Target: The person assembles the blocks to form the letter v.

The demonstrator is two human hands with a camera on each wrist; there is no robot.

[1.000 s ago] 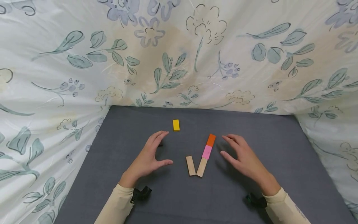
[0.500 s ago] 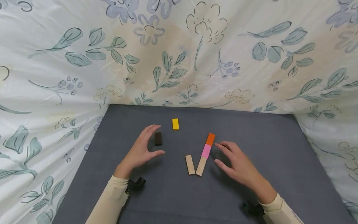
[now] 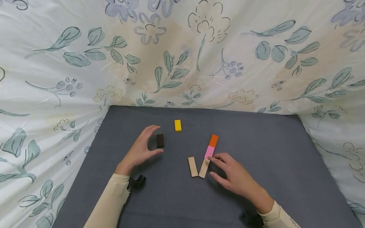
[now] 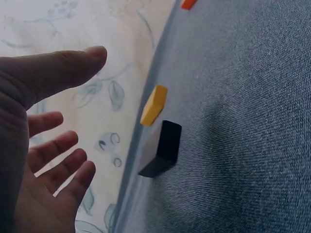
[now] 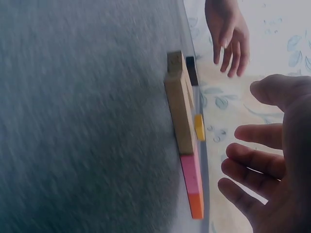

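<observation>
My left hand hovers beside a black block, thumb and fingers spread apart, nothing between them. In the left wrist view the black block stands clear of the fingers. Above the table, my right hand is at the right side of a plain wooden block, its fingers relaxed and holding nothing. That block lines up end to end with a pink block and an orange block. A second plain wooden block leans toward the first at their near ends, making a narrow V.
A yellow block lies farther back, beyond the black one. Dark grey cloth covers the table. A floral curtain hangs behind it and along the sides.
My left hand has shifted left and slightly away from me, uncovering the black block. The right hand has moved left and toward me, nearer the plain wooden block. The blocks keep their arrangement.
</observation>
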